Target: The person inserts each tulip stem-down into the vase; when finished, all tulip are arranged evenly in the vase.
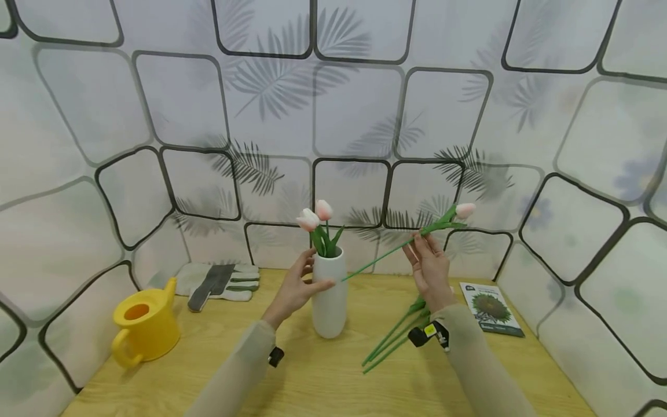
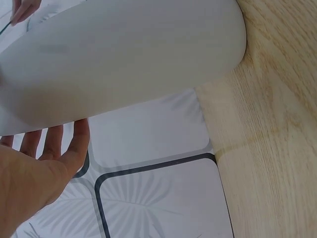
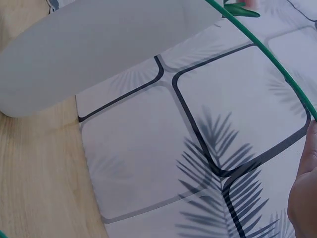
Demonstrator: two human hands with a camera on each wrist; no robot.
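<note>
A white vase (image 1: pixel 329 301) stands upright on the table, with two pink-and-white tulips (image 1: pixel 309 220) in it. My left hand (image 1: pixel 298 289) holds the vase near its top, thumb across the front and fingers at the far side. In the left wrist view those fingers (image 2: pixel 53 141) touch the vase's wall. Right of the vase, my right hand (image 1: pixel 431 269) pinches another tulip (image 1: pixel 465 211) just below its leaves. That tulip slants, bloom up to the right, its green stem (image 3: pixel 262 47) sloping down toward the vase's side, below the rim.
Several green tulip stems (image 1: pixel 392 341) lie on the wooden table (image 1: pixel 323 382), their upper ends partly behind my right forearm. A seed packet (image 1: pixel 491 308) lies at the right. To the left are a yellow watering can (image 1: pixel 151 330) and grey-white gloves (image 1: pixel 224 284). Patterned walls enclose the table.
</note>
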